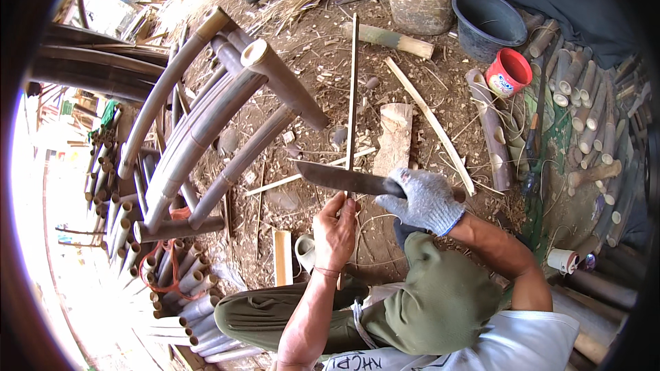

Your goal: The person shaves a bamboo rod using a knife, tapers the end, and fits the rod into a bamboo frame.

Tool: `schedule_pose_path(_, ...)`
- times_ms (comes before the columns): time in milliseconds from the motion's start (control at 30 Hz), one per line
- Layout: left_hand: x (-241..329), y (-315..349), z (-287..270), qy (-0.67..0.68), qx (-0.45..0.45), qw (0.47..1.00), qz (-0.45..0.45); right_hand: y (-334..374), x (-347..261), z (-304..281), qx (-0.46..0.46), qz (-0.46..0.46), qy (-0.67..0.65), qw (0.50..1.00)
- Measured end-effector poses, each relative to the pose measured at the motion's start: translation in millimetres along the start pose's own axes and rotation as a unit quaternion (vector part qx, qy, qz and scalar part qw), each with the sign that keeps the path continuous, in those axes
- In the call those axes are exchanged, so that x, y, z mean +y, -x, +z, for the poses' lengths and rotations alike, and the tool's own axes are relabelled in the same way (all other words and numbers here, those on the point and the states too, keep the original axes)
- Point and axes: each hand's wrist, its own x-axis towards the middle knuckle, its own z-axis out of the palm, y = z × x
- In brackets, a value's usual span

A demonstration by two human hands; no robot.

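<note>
My bare left hand (335, 230) is closed around a long thin bamboo strip (353, 89), which runs upright through the picture, away from me over the dirt floor. My right hand (425, 200), in a grey knitted glove, grips a machete (337, 178). Its dark blade lies across the strip just beyond my left fingers, tip pointing left. The gloved fingers hide most of the handle. Past the blade, a rough wooden block (394, 136) rests on the ground. Another split bamboo strip (430, 124) lies to the right of that block.
A bamboo frame (220, 124) stands at left. Bundled bamboo pieces (182, 275) fill the lower left, with more stacked poles (591, 110) at right. A dirty white bucket (421, 0), a black basin (489, 24) and a red tub (509, 72) stand at the back.
</note>
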Motion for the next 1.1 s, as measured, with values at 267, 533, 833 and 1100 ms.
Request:
schedule_pose_path(267,4,44,-13,-0.041,0.017,0.998,-0.054,-3,-10,7,-0.017,0.048,-0.016,0.999)
schedule_pose_path(533,-2,140,-49,-0.136,-0.031,0.990,0.016,-44,57,-55,0.101,0.111,0.016,0.989)
schedule_pose_path(833,-4,168,-76,-0.066,0.006,0.998,0.011,-65,31,-64,0.098,0.053,-0.015,0.994)
schedule_pose_path(1100,-7,187,-100,-0.124,0.030,0.988,0.092,-114,83,-117,0.224,0.178,-0.110,0.952)
